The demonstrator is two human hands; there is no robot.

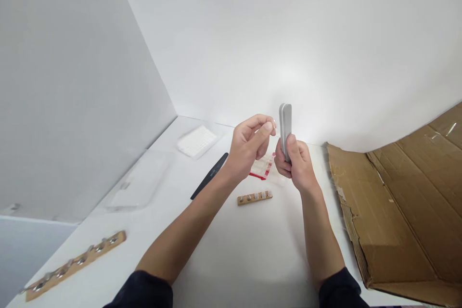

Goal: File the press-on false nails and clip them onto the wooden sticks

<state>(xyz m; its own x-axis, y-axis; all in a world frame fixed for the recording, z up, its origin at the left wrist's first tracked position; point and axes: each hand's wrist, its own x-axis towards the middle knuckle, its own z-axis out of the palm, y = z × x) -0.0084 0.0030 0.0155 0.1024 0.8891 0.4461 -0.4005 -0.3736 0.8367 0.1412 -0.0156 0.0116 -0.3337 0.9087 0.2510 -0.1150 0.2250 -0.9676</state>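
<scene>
My left hand [253,140] is raised over the table, thumb and forefinger pinched on a small clear piece [275,125] whose kind is hard to make out. Just to its right, my right hand [295,161] grips a slim grey bar [285,127] with rounded ends and a pale edge, held upright. The bar and the clear piece are close but apart. On the table below lies a short wooden strip [254,198] with several small round pegs in a row. Behind my hands, a red-and-white packet [263,169] is partly hidden.
A black nail file [209,176] lies left of my left forearm. Farther back is a clear packet with white pieces [197,141]. A transparent case [139,180] and a longer wooden strip with metal clips [76,265] lie at left. Brown cardboard [393,221] stands at right.
</scene>
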